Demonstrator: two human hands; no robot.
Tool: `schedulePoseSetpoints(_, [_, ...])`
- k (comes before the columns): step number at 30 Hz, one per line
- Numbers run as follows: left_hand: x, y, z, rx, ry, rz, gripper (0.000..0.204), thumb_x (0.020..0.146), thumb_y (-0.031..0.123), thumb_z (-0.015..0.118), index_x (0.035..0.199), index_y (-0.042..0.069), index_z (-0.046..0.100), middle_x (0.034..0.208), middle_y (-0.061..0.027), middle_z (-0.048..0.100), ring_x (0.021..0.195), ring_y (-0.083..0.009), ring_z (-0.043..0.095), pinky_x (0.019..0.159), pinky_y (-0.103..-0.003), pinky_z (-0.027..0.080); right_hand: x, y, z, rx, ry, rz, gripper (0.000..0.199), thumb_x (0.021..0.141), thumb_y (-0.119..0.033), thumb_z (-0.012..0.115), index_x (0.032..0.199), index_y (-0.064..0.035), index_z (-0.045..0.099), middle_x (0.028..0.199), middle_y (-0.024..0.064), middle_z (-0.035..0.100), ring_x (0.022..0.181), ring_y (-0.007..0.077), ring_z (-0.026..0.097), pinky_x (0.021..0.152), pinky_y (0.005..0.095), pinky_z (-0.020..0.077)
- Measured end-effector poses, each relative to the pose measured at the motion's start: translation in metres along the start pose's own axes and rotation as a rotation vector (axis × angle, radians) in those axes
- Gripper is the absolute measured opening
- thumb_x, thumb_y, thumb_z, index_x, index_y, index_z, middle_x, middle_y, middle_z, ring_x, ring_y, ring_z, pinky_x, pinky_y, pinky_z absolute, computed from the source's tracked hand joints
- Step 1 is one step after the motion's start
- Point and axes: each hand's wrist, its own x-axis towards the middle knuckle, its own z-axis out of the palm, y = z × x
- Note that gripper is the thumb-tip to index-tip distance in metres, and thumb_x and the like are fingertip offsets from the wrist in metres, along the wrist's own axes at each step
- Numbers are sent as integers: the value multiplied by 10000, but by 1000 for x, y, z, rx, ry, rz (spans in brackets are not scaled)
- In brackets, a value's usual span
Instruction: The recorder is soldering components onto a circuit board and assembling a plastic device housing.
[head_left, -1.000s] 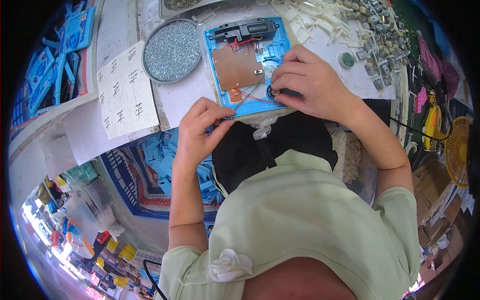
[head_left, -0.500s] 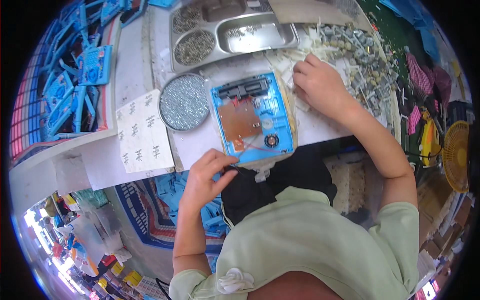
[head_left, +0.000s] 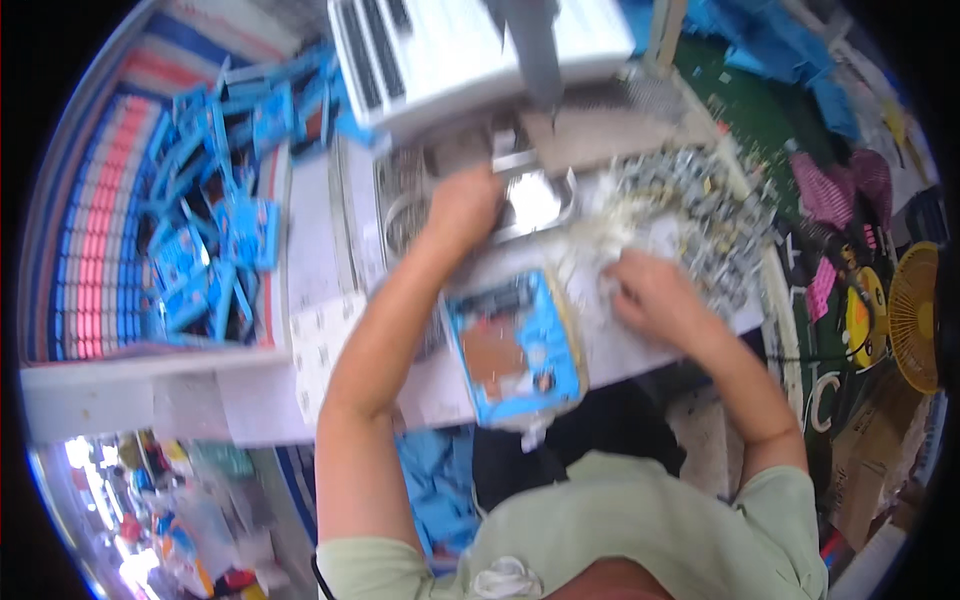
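A blue plastic housing with a brown circuit board (head_left: 515, 347) lies at the table's near edge between my arms. My left hand (head_left: 462, 208) is stretched far forward over a steel compartment tray (head_left: 535, 200), fingers curled down into it; blur hides whether it holds anything. My right hand (head_left: 652, 297) rests on the white table surface right of the housing, at the edge of a heap of small metal and white parts (head_left: 690, 215). Its fingers are bent into the heap, and any part pinched in them cannot be made out.
A pile of blue housings (head_left: 215, 250) fills a bin at the left. A white machine (head_left: 480, 50) stands behind the tray. A printed paper sheet (head_left: 320, 345) lies left of my arm. A yellow fan (head_left: 915, 315) sits on the floor at right.
My left hand has gone from the table's near edge up to the steel tray. The right hand stays at the parts heap. The view has tilted forward.
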Motion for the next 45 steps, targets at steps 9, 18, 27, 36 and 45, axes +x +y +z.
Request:
schedulePoseSetpoints(9, [3,-4,-16,-68,145,144,120,913,151,602,949,38,612,905,-181,663,863,-402,669,750,-490,537,-8,-24,-25,477,127,154,229,838,-94,655,1058,-43,619,644,98,542,595,239,578,606,359,471])
schedulePoseSetpoints(18, [-22,8,-33,-487,287,-214,173,962,110,634,1094,0,643,830,-143,677,718,-246,670,676,-353,523,14,-27,-10,714,292,78,223,874,-153,752,1042,-40,658,756,34,607,679,104,565,630,291,484])
schedulePoseSetpoints(27, [-149,122,-94,-1512,-67,-600,186,1026,148,582,1108,-6,647,798,-16,623,625,-86,550,559,-234,432,11,-84,2,721,186,-130,257,898,-158,729,1117,-28,700,949,106,730,743,146,682,677,291,557])
schedulePoseSetpoints(36, [-214,133,-86,-1719,61,-661,191,1044,132,564,1105,-30,646,836,-40,621,600,-95,518,540,-230,417,0,-107,8,633,-18,-281,259,892,-169,759,1115,-45,717,900,90,717,690,185,685,645,302,543])
schedulePoseSetpoints(45, [-244,153,-101,-1688,7,-675,186,1048,125,564,1099,-28,657,806,-31,609,584,-75,506,521,-222,397,-22,-104,19,739,-112,-374,211,881,-148,774,1075,-79,728,877,70,711,669,196,671,616,329,533])
